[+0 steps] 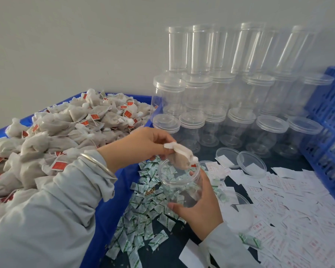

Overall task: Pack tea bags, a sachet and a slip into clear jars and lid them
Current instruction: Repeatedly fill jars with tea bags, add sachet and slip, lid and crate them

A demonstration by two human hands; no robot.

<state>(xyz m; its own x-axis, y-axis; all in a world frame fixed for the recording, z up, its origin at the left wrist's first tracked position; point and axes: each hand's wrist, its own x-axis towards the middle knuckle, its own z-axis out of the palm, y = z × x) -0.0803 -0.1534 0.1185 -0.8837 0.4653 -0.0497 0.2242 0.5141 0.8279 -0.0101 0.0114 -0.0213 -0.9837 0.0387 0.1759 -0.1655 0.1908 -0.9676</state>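
My right hand [198, 207] grips an open clear jar [179, 180] around its lower body, tilted toward me above the sachets. My left hand [147, 144] pinches a tea bag [182, 157] and holds it at the jar's mouth, its lower end just past the rim. A heap of grey tea bags with red tags [66, 132] fills the blue bin [112, 209] on the left. Green-and-white sachets [141, 215] lie scattered below the jar. White slips with red print [278, 200] cover the surface to the right.
Stacked lidded clear jars [230, 105] stand against the wall at the back. Loose clear lids [249, 165] lie among the slips. A blue slatted crate [329, 132] borders the right side. The dark surface [172, 246] shows between the sachets and slips.
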